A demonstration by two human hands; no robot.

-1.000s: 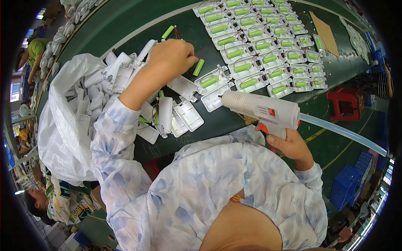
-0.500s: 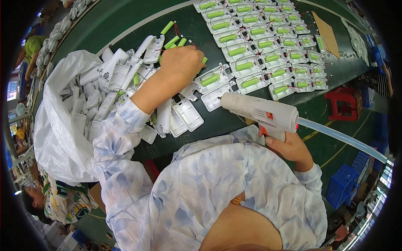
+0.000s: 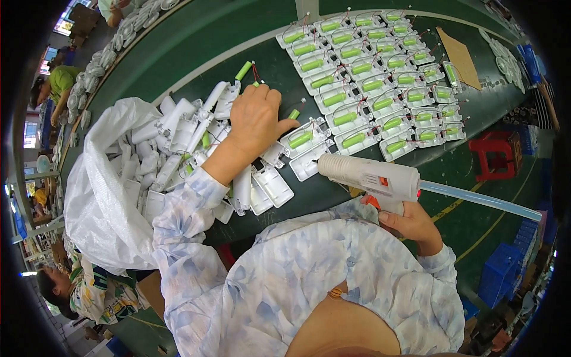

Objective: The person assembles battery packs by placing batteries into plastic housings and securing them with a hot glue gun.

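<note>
Two hands over the green table (image 3: pixel 196 44): left hand (image 3: pixel 257 116) flat on white casings (image 3: pixel 178 128), right hand (image 3: pixel 410 223) gripping glue gun (image 3: pixel 372 177).

"What kind of place is this?"

"A factory. Past the person's fingers (image 3: pixel 270 98) sit rows of the same white trays with green batteries (image 3: pixel 380 65) on a long green table (image 3: pixel 196 47), and other workers sit nearby."

A single head-worn fisheye view looks steeply down from above the person's chest onto the dark green tabletop (image 3: pixel 196 53). It sits close to the floral-sleeved forearms, which enter from the lower edge. The tabletop runs diagonally from upper left to right, its straight edges bowing toward the dark round rim. No second view overlaps it.
</note>
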